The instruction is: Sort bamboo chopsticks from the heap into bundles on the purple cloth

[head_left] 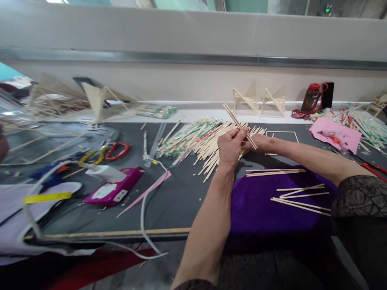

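My left hand (pixel 230 147) is closed around a few bare wooden chopsticks (pixel 232 114), held slanting above the pile. My right hand (pixel 260 143) is just behind their lower ends, at the pile's right side; its fingers are mostly hidden. Beneath and beyond both hands lies a heap of loose chopsticks (pixel 208 151). Several more chopsticks (pixel 302 191) rest in small groups on the purple cloth (pixel 254 205) in front of me. A thin square stick frame (pixel 282 132) lies flat beyond my right forearm.
Wrapped chopsticks (pixel 181 147) adjoin the heap. A magenta power strip (pixel 117 189) with a white cable (pixel 143 205) and red-handled scissors (pixel 117 151) are at left. Stick models (pixel 273 102) and a bottle (pixel 311 98) stand by the wall. Pink paper (pixel 335 133) lies right. Another person's hand (pixel 3 145) shows far left.
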The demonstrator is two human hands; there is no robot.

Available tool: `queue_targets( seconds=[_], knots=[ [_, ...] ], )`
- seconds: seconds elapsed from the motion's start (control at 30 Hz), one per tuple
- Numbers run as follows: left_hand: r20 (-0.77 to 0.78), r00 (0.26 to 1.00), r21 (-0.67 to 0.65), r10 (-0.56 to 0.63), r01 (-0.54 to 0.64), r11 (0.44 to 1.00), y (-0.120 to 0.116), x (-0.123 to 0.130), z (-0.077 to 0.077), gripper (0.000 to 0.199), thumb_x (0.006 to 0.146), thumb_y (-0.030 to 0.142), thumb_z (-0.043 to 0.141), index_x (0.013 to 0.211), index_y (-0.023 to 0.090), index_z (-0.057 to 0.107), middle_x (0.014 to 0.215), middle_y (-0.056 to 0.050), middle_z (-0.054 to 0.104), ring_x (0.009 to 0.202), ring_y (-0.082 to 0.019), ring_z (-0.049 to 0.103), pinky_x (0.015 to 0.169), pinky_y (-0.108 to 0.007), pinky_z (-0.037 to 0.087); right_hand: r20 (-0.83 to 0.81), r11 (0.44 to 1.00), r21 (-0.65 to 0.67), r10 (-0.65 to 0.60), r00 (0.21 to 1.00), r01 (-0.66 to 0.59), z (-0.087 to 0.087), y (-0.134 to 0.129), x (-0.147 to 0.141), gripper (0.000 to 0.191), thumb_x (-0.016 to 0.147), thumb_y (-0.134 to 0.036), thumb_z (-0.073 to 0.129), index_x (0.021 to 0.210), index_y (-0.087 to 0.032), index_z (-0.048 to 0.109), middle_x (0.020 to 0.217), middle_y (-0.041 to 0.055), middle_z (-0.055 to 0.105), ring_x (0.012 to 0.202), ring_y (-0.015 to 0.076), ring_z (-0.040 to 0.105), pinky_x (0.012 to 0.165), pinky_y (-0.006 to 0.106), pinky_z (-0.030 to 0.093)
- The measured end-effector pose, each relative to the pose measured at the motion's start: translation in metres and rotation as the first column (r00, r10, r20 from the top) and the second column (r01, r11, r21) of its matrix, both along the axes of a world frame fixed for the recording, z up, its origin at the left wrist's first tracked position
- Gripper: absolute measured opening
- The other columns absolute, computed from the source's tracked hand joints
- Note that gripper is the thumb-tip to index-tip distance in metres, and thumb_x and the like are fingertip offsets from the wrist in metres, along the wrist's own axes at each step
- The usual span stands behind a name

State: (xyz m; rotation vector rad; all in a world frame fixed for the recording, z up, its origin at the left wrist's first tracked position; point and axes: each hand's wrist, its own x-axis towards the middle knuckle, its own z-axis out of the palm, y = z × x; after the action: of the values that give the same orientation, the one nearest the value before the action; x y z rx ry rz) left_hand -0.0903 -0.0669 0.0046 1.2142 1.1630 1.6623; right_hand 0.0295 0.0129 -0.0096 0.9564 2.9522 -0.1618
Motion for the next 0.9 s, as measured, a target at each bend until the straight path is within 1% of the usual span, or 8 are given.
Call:
queue_targets(
  seconds=[0.1,0.23,0.33,0.43,0.53,0.63,0.73,0.9],
  knots=[
    [0.012,1.000,-0.019,-0.012,0.012,1.000,0.002,0.000,-0.003,0.041,0.062,0.053,0.079,0.076,0.015,0.077,0.058,0.001,0.064,0.052,-0.010,0.056,0.048,-0.021,0.045,0.018,1.000,-0.011,0.002,1.000,-0.002,0.000,0.006,-0.008,0.027,0.095,-0.023,0.046,0.109,-0.014,0.068,0.104,0.0131,0.073,0.083,0.0196,0.061,0.068,0.026,0.041],
    [-0.034,0.999,-0.016,-0.022,0.021,1.000,0.004,-0.002,-0.008,0.037,0.066,0.050,0.077,0.078,0.016,0.077,0.061,0.000,0.067,0.057,-0.012,0.061,0.055,-0.022,0.050,-0.030,1.000,-0.027,-0.006,1.000,0.005,0.001,0.011,-0.015,0.034,0.098,-0.024,0.040,0.114,-0.011,0.067,0.100,0.0122,0.072,0.083,0.0186,0.060,0.072,0.025,0.044],
    [-0.071,0.997,-0.009,-0.033,0.032,0.999,0.005,-0.002,-0.010,0.036,0.069,0.051,0.075,0.079,0.016,0.076,0.063,0.000,0.068,0.061,-0.013,0.063,0.059,-0.024,0.052,-0.055,1.000,-0.017,0.009,0.998,-0.010,0.001,0.013,-0.018,0.032,0.098,-0.024,0.042,0.114,-0.010,0.067,0.106,0.0118,0.070,0.088,0.0182,0.059,0.076,0.025,0.045],
    [-0.069,0.997,-0.020,-0.043,0.042,0.999,0.003,-0.001,-0.009,0.038,0.068,0.054,0.076,0.076,0.016,0.075,0.061,0.001,0.067,0.060,-0.014,0.063,0.058,-0.025,0.052,-0.049,0.999,-0.003,0.033,0.998,-0.034,0.000,0.015,-0.019,0.028,0.098,-0.023,0.046,0.109,-0.011,0.068,0.113,0.0119,0.069,0.092,0.0179,0.058,0.076,0.025,0.045],
    [-0.051,0.997,-0.033,-0.061,0.059,0.998,0.001,0.001,-0.006,0.039,0.067,0.055,0.076,0.071,0.016,0.073,0.060,0.001,0.065,0.058,-0.013,0.061,0.057,-0.024,0.051,-0.008,0.999,0.014,0.039,0.999,-0.039,-0.001,0.018,-0.019,0.026,0.098,-0.020,0.046,0.108,-0.011,0.068,0.115,0.0120,0.070,0.094,0.0179,0.060,0.076,0.025,0.046],
    [-0.048,0.997,-0.022,-0.057,0.056,0.998,-0.001,0.001,-0.004,0.038,0.066,0.053,0.076,0.069,0.016,0.073,0.061,0.001,0.065,0.058,-0.012,0.060,0.056,-0.023,0.050,0.047,0.999,0.032,0.029,0.998,-0.030,-0.002,0.019,-0.015,0.028,0.100,-0.021,0.044,0.114,-0.013,0.066,0.116,0.0128,0.071,0.096,0.0195,0.064,0.078,0.027,0.048],
    [-0.030,0.998,-0.012,-0.060,0.059,0.998,-0.001,0.002,-0.004,0.034,0.065,0.050,0.078,0.070,0.016,0.074,0.061,0.001,0.066,0.057,-0.011,0.059,0.056,-0.022,0.050,0.098,0.998,0.055,0.002,0.995,-0.008,-0.002,0.018,-0.009,0.031,0.102,-0.027,0.041,0.122,-0.015,0.062,0.120,0.0146,0.070,0.099,0.0234,0.067,0.075,0.029,0.049],
    [-0.022,0.997,-0.037,-0.068,0.067,0.997,-0.002,0.004,-0.003,0.035,0.064,0.050,0.079,0.073,0.017,0.076,0.061,0.001,0.067,0.056,-0.012,0.060,0.056,-0.024,0.052,0.137,0.997,0.068,-0.045,0.990,0.036,-0.001,0.011,-0.001,0.036,0.102,-0.028,0.041,0.134,-0.015,0.052,0.124,0.0168,0.069,0.108,0.0259,0.067,0.077,0.029,0.049]
  ],
)
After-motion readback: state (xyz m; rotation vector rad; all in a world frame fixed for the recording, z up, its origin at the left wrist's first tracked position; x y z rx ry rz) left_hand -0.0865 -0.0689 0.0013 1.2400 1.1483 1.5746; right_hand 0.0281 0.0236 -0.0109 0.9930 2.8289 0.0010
